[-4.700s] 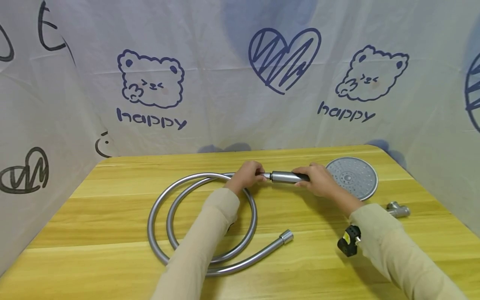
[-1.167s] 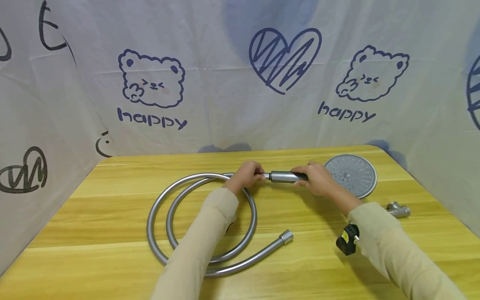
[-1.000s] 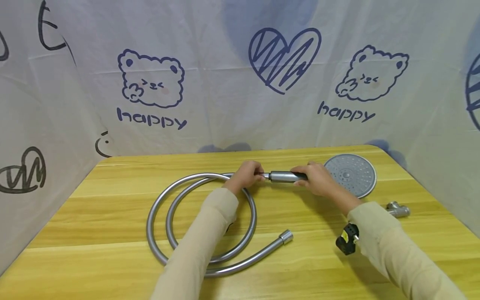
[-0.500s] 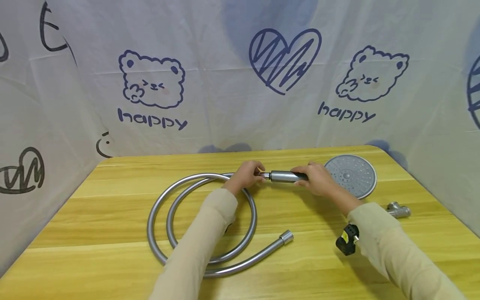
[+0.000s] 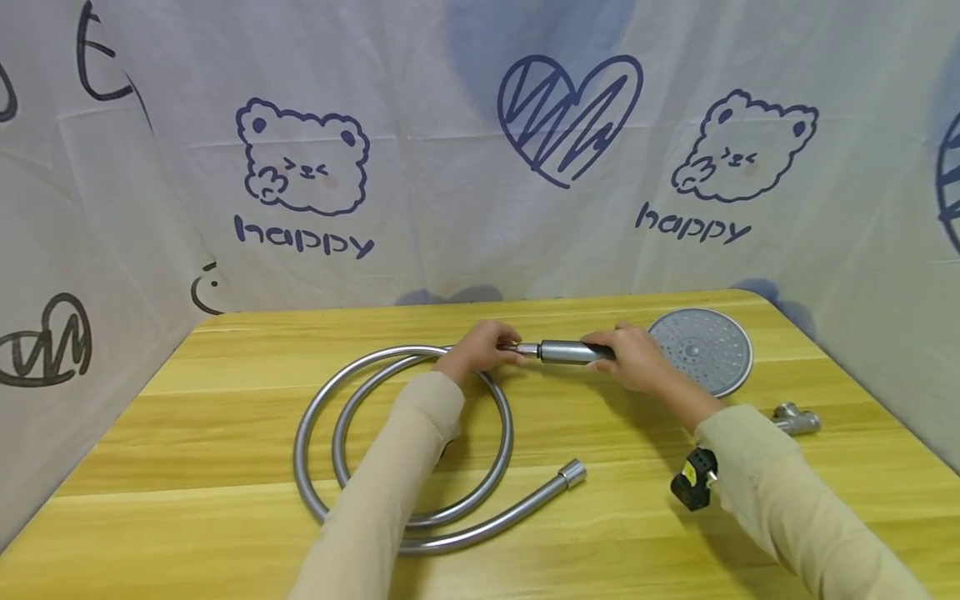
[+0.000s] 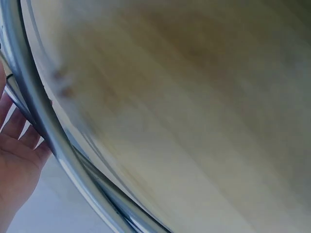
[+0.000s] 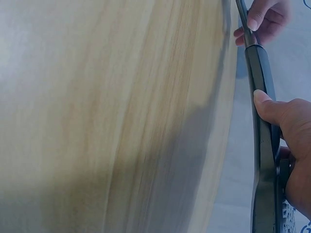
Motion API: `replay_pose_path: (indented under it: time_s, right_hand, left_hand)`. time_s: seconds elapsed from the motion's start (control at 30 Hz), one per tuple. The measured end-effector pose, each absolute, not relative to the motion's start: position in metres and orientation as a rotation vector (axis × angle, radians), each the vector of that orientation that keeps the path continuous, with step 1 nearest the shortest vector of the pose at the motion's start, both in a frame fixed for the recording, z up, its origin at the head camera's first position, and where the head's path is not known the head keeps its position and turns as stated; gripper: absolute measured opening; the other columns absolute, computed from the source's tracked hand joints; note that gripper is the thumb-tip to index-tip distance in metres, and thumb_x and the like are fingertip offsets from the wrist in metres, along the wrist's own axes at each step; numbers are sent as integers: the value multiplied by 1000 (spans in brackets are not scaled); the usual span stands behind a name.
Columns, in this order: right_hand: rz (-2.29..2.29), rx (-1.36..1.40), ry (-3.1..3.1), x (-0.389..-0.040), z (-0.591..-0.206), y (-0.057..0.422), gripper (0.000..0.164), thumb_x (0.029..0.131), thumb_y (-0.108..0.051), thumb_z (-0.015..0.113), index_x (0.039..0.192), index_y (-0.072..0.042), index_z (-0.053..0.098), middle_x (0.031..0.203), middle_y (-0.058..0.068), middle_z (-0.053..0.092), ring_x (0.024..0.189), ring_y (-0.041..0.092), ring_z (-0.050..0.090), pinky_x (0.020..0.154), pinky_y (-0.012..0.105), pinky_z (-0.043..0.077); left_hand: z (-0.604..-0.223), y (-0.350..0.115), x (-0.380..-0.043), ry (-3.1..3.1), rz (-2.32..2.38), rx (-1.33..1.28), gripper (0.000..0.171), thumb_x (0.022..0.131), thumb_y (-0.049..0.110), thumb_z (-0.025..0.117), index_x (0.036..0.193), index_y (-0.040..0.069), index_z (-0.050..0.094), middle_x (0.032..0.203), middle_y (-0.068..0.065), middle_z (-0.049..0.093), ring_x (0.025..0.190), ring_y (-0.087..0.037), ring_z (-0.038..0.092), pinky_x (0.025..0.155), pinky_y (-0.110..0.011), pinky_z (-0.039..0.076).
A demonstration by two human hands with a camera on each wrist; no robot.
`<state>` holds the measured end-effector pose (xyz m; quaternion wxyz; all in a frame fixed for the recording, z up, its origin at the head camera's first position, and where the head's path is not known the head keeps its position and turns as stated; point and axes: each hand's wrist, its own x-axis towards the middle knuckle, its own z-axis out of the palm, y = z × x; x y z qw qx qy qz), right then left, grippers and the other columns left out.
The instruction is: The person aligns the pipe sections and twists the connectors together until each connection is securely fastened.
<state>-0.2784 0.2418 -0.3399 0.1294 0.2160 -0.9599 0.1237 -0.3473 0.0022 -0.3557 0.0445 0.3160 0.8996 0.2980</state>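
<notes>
My right hand (image 5: 637, 358) grips the dark grip of a hand shower head (image 5: 566, 353), its round grey spray face turned up at the right. In the right wrist view, the thumb lies along the handle (image 7: 262, 131). The left hand (image 5: 476, 348) is at the handle's narrow end, thumb and fingers around the end of a silver shower hose (image 5: 303, 450). In the left wrist view that hand (image 6: 19, 165) is partly hidden behind the hose (image 6: 63, 150). Hose and handle run in one line where they meet. The hose's other end, a metal nut (image 5: 574, 473), lies loose.
A small chrome T-shaped fitting (image 5: 801, 419) lies at the right, partly hidden by the right sleeve. Hose coils spread over the left middle of the wooden table (image 5: 187, 417). A white cloth (image 5: 435, 208) with drawings hangs behind and at both sides.
The left hand has shifted slightly left along the hose end, baring more of the metal connector. Over the earlier seconds the shower head's face moved up a little; the right hand has barely moved.
</notes>
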Motion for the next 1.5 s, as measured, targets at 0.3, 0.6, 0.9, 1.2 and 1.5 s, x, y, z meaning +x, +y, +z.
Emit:
replay_pose_path:
  time_s: [0.3,0.6,0.9,1.2,1.5]
  right_hand:
    - [341,618,-2807,-278,-339,242,37,80,-15,71,115,-3,64,94,17,67,73,23,50,62,35,41]
    - [339,630,-2794,-279,-338,242,37,81,-14,71,115,-3,64,95,17,67,74,24,51,64,37,42]
    - [368,651,-2760,-279,-338,243,37,79,-13,72,113,-2,65,94,18,67,72,24,51,63,37,43]
    - [370,634,-2770,-281,-341,243,37,79,-13,72,114,-3,65,94,18,67,72,23,50,63,36,42]
    - [366,622,-2791,-281,-341,242,37,80,-13,72,114,-3,64,95,18,67,73,23,51,63,36,42]
  left_hand:
    - [-363,2,-353,2712,907,1062,27,90,15,60,108,-4,65,102,-17,68,92,-23,60,84,-29,48]
    - [-444,8,-435,2797,846,1185,42,92,43,51,109,8,67,104,-5,68,96,-15,60,85,-29,48]
    - [-435,8,-432,2759,863,1063,39,90,43,55,109,11,67,103,-3,68,90,-14,59,80,-27,48]
    - [-370,9,-362,2772,874,869,29,91,24,59,111,3,66,108,-11,68,98,-21,61,88,-31,48]
    - [-358,9,-342,2837,901,868,24,89,15,62,106,-1,66,103,-13,68,94,-22,61,84,-30,49]
